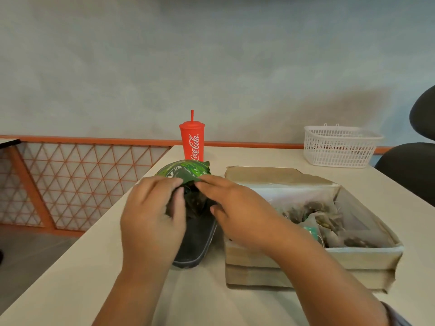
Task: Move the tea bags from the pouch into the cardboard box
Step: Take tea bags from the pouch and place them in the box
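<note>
While the left hand [153, 215] curls its fingers round the mouth of the green-and-black pouch [200, 236] lying on the worktop [211, 302], the right hand [237, 215] pinches its opposite lip. At the pouch's 3 o'clock, the cardboard box [341, 257] holds tea bags [329, 222].

Soft, diffuse indoor light, moderately bright, leaves a broad faint shadow on the wall [329, 107] far beyond the right hand [240, 212] and a thin dark one under the cardboard box [306, 271] beside that wrist. Both the right hand and the left hand [153, 215] are smeared by motion blur, and the mouth of the pouch [188, 170] between them is murky. Wide-angle distortion bends the table [70, 278] edge left of the left hand.
</note>
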Demonstrator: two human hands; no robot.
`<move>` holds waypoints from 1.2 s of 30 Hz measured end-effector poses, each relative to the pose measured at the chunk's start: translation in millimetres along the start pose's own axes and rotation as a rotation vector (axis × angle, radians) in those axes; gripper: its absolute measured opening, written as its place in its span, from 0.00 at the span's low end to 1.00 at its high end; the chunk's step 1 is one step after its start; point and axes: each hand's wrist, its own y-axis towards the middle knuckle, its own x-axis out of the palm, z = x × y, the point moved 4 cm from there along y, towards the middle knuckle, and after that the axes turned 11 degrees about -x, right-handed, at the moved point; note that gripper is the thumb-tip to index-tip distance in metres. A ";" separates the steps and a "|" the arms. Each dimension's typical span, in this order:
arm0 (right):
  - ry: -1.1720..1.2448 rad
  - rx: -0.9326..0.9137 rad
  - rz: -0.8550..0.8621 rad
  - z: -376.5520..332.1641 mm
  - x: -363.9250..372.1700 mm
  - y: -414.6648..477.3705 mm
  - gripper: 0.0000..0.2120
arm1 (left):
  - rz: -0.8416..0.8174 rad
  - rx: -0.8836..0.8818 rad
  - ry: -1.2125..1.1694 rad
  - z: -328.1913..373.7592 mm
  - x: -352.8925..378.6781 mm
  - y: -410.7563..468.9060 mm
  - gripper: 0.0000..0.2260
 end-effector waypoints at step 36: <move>0.055 -0.083 0.117 -4.2 -6.5 0.4 0.27 | -0.590 -0.280 0.434 -28.9 52.7 -9.6 0.10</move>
